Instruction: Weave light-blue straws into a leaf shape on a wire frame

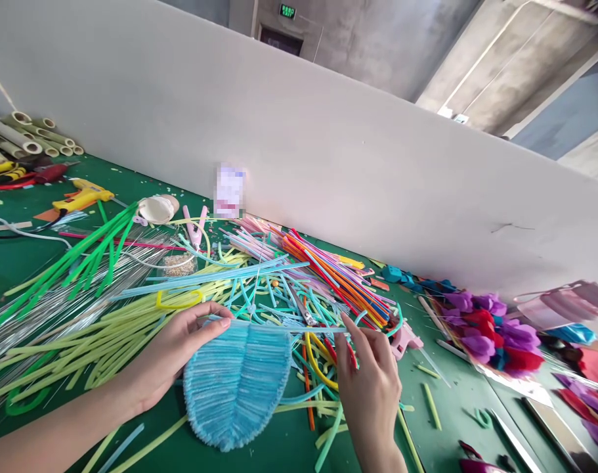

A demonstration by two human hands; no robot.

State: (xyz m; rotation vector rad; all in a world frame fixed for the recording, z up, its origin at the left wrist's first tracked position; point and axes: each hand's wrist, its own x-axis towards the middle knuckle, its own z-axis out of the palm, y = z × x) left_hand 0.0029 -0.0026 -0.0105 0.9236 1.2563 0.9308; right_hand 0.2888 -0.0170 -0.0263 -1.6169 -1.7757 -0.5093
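A blue leaf shape (237, 387) made of rows of pipe cleaners lies in front of me, with a stem wire rising from its top edge. My left hand (193, 341) pinches the leaf's upper left corner between thumb and fingers. A pale blue pipe cleaner (308, 330) stretches across the top edge of the leaf toward the right. Its right end is between the fingers of my right hand (370, 368), which is closed with thumb and forefinger together. Loose pipe cleaners lie beneath and behind both hands.
Pale yellow pipe cleaners (102, 328) are heaped at left, near green ones (86, 263). Scissors (303, 305) lie behind the leaf. A yellow glue gun (85, 196) and bamboo tubes (37, 135) are far left. Purple and red petals (500, 335) sit at right, before a white partition (328, 144).
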